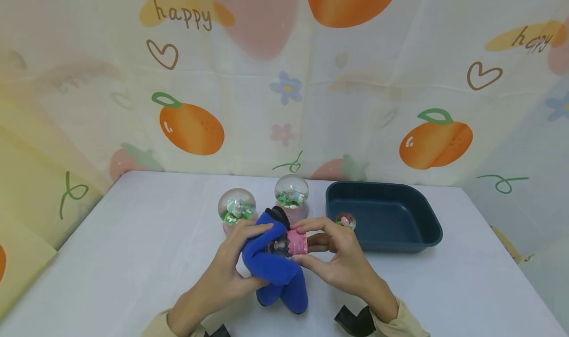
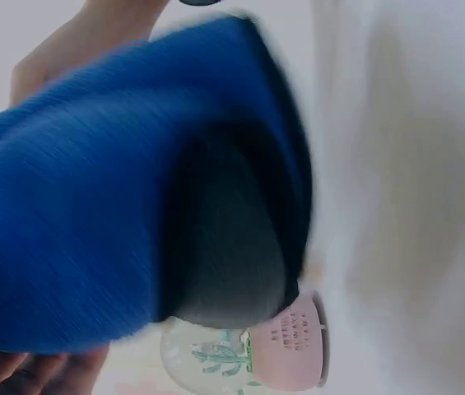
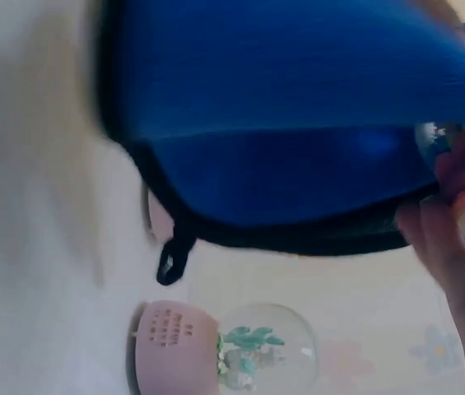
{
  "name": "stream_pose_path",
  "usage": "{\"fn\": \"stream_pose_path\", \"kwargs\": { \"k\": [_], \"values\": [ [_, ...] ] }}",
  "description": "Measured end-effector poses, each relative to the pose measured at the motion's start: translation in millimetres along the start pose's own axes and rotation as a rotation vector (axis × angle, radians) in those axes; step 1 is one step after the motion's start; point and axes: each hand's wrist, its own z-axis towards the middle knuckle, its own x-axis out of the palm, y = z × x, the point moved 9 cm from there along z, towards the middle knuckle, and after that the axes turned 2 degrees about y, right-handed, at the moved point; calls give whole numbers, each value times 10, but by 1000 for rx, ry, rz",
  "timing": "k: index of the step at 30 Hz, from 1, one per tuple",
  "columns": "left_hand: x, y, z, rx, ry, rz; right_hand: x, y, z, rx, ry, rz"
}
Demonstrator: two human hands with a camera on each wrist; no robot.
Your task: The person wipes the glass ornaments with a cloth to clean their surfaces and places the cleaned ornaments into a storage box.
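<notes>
White surface [image 1: 111, 258]: my left hand [image 1: 231, 265] curls round blue cloth [image 1: 277, 270], right hand [image 1: 340, 250] pinches pink-based globe [image 1: 297, 242] against it. Snow globes [image 1: 237, 206] 11–12 o'clock, dark tray [image 1: 395, 218] 2 o'clock.

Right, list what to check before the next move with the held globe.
1. Right hand on held globe: ok, thumb and fingers grip its pink base.
2. Left hand on blue cloth: ok, gripped.
3. Glass clean: cannot tell, cloth partly covers it.
4. Left rear globe and right rear globe upright: ok.
5. Space in tray: ok, bare floor shows.
6. Small globe at tray's left end, seated: cannot tell, lower part hidden.
</notes>
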Motion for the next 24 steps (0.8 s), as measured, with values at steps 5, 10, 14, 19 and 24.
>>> {"fn": "stream_pose_path", "kwargs": {
  "k": [5,10,14,19,24],
  "values": [
    [60,40,11,-52,56,-97,6,23,3,-4,5,26],
    [93,102,8,-113,81,-206,-3,46,7,-7,5,32],
    [68,115,1,-108,56,-179,-8,26,7,20,-1,56],
    [49,121,-20,-97,27,-94,2,-22,3,84,8,90],
    [67,93,-19,-121,21,-56,53,-83,-8,180,34,107]
  ]
}}
